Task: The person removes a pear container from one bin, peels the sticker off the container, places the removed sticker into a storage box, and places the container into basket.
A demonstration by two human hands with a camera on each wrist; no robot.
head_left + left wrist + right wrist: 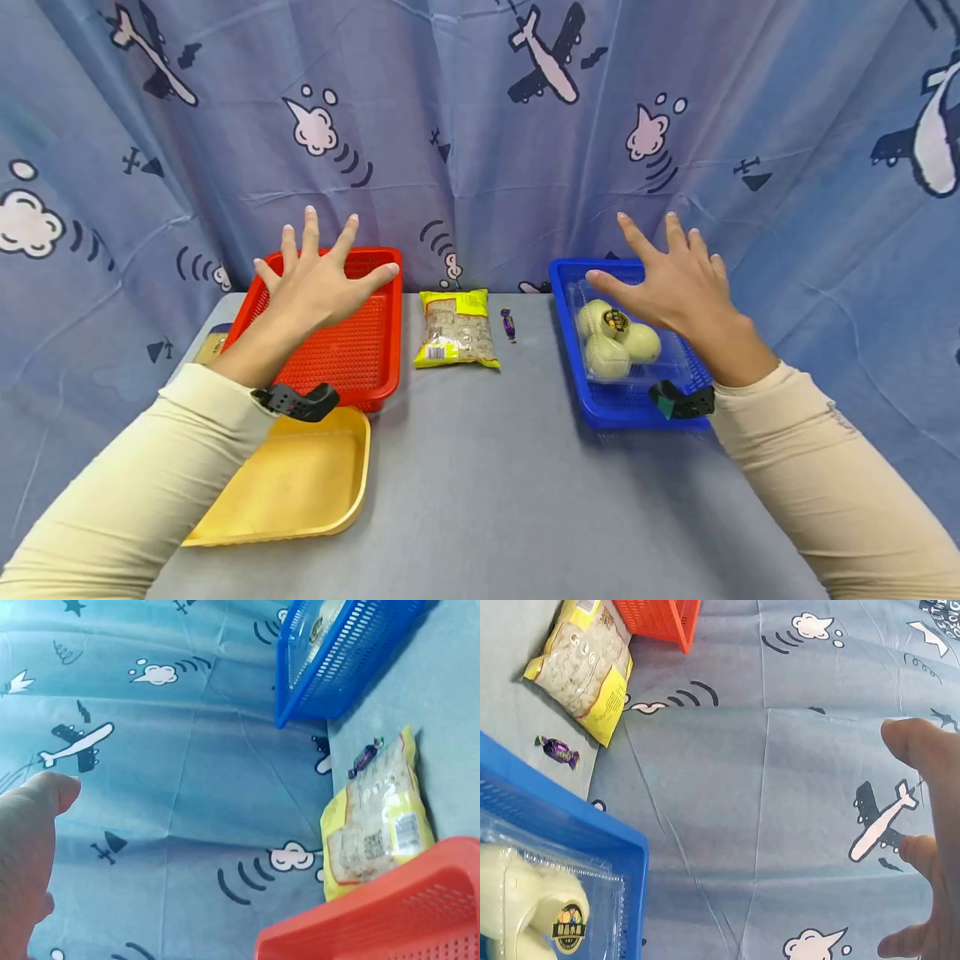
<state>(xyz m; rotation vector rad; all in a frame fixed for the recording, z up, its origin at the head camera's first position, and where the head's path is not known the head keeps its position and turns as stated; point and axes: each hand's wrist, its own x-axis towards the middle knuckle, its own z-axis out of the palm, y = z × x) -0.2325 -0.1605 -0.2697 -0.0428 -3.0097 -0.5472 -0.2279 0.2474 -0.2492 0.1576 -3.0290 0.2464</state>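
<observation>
Red perforated plastic basket [352, 350] under splayed, empty left hand [318, 279], right hand [671, 287] spread, holding nothing, over blue perforated plastic basket [600, 408], clear clamshell of 3 pale fruits [618, 337] inside.

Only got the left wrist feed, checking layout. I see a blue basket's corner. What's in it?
Observer: A clear plastic pack of pale round fruit lies in the blue basket.
Operator: Right hand on it?
Observer: No, the right hand hovers above it, fingers spread, holding nothing.
Operator: Anything near the red basket I can't see?
Observer: A yellow tray lies on the table, in front of the red basket.
</observation>
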